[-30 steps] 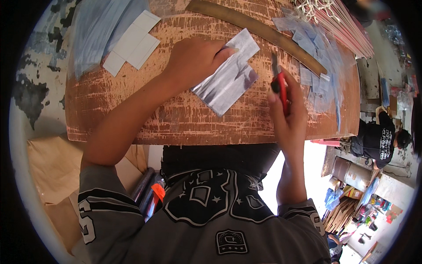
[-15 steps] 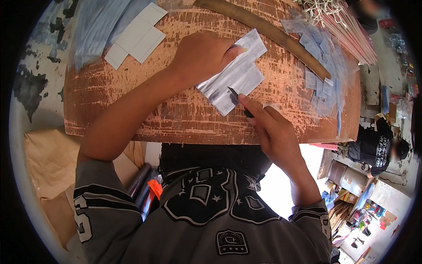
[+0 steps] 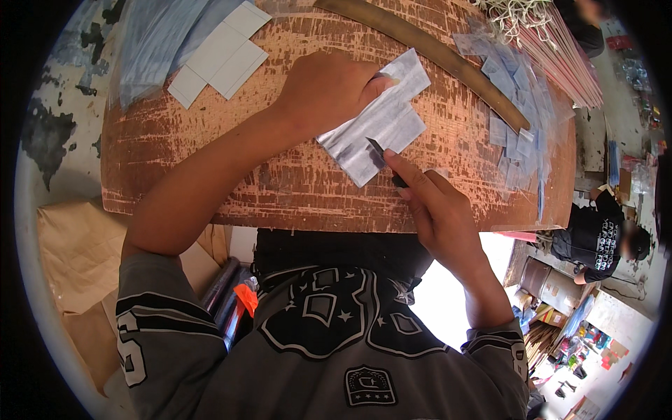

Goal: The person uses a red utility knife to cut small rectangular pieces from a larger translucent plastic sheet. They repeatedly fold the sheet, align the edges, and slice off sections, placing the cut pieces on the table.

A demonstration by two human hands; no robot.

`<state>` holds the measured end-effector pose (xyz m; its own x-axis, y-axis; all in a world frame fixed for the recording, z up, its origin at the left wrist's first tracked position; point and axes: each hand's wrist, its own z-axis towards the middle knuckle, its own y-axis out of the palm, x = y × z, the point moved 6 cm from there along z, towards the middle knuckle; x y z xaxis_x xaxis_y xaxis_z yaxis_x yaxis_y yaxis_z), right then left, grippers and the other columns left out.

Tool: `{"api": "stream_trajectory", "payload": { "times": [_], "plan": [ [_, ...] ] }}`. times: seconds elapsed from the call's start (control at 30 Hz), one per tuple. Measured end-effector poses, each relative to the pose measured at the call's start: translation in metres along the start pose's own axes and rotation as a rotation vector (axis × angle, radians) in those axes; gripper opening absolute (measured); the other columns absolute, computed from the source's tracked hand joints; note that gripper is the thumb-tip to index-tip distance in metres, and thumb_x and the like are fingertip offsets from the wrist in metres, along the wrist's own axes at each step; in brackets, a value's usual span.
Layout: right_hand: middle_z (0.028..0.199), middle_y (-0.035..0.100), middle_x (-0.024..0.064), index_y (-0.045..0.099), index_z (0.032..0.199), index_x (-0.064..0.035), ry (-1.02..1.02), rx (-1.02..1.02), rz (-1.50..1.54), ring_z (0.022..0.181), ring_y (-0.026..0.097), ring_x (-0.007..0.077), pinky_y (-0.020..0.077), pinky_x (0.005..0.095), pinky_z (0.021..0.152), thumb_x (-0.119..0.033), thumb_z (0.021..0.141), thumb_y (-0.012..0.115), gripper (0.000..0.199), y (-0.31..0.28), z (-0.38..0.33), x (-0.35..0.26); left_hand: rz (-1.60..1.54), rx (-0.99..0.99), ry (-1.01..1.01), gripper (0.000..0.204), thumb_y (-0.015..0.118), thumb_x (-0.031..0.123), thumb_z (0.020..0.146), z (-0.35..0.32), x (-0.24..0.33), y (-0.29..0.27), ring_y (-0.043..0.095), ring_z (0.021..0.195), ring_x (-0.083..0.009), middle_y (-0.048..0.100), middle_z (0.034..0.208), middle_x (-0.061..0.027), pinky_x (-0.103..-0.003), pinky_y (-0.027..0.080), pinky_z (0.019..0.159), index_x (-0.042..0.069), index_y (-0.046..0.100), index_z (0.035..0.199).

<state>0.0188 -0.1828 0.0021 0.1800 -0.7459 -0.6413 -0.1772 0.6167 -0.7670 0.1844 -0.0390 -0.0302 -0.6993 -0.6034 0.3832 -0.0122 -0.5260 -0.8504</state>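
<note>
Centre of the frame, here's the shiny silvery-grey sheet with a stepped outline (image 3: 385, 129), lying at a slant on the scuffed reddish-brown tabletop (image 3: 280, 199). The left hand (image 3: 329, 87) is curled over its upper left side, thumb on the surface; pinching or just pressing, I can't tell. And the right hand (image 3: 441, 206) is closed around a dark, pointed knife (image 3: 375, 148), its blade over the sheet's lower part (whether the edge bites, the view doesn't show). The hands are apart, the sheet between them. How far along? The stepped corners are there, the sheet looks to be in one piece, and no finished cut shows beneath the blade. Upper left, a white stepped card with thin lines (image 3: 224, 54) lies flat; upper right, loose clear bluish plastic pieces (image 3: 514, 115) sit beyond a long brown curved strip (image 3: 427, 57).
</note>
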Motion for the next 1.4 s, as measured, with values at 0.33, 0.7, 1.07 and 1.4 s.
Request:
{"api": "stream_trajectory", "payload": {
  "times": [0.33,0.7,1.07,1.4],
  "plan": [
    [0.088,0.063,0.0144,0.051,0.153,-0.0294,0.010,-0.051,-0.071,0.077,0.069,0.0355,0.0560,0.0472,0.069,0.000,0.096,0.065,0.066,-0.007,0.003,-0.004,0.014,0.016,0.007,0.046,0.057,0.049,0.104,0.000,0.000,-0.001,0.066,0.058,-0.0347,0.066,0.065,-0.0152,-0.047,0.051,0.056,0.009,0.076,0.090],
    [0.089,0.065,0.0152,0.051,0.153,-0.0294,0.031,-0.078,-0.092,0.075,0.070,0.0360,0.0560,0.0479,0.068,-0.004,0.098,0.063,0.061,-0.008,-0.005,-0.002,0.026,0.008,0.015,0.045,0.057,0.049,0.104,0.000,0.001,0.000,0.066,0.058,-0.0352,0.066,0.064,-0.0153,-0.047,0.052,0.057,0.010,0.076,0.093],
    [0.087,0.063,0.0151,0.050,0.154,-0.0291,0.049,-0.101,-0.164,0.073,0.070,0.0367,0.0564,0.0492,0.066,-0.001,0.098,0.061,0.063,-0.011,-0.016,0.002,-0.003,-0.010,0.016,0.046,0.056,0.049,0.105,0.001,0.000,0.001,0.065,0.057,-0.0344,0.065,0.062,-0.0150,-0.046,0.051,0.057,0.009,0.076,0.092],
    [0.083,0.060,0.0133,0.050,0.154,-0.0285,0.083,-0.119,-0.200,0.068,0.068,0.0349,0.0556,0.0490,0.063,0.001,0.096,0.061,0.066,-0.014,-0.024,0.002,0.037,-0.020,0.012,0.046,0.056,0.050,0.105,0.001,-0.001,0.003,0.066,0.059,-0.0350,0.066,0.064,-0.0151,-0.047,0.052,0.058,0.010,0.076,0.092]
  ]
}}
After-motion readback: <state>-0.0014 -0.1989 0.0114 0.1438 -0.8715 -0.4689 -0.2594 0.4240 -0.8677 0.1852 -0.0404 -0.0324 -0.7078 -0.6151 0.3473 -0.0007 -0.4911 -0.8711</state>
